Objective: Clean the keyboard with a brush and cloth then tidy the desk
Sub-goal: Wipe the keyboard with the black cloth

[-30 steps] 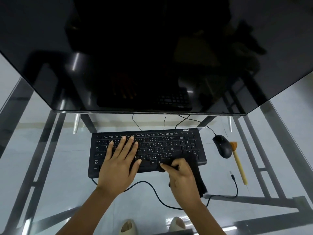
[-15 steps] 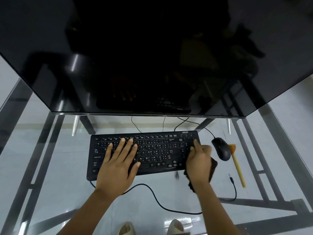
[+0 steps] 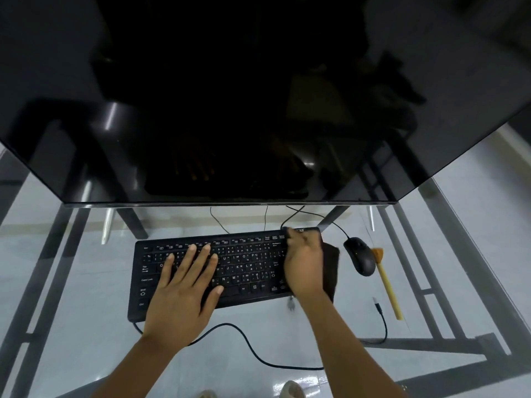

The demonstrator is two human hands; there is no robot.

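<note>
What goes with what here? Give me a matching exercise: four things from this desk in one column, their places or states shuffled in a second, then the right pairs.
Column one:
1. left hand
2. cloth
3. mouse
4. brush

Column two:
A. lies farthest right on the glass desk, untouched
B. rests flat with fingers spread on the keys of the keyboard
C. sits between the keyboard's right end and the brush
D. under the right hand on the keyboard's right end

Pairs: 1-B, 2-D, 3-C, 4-A
</note>
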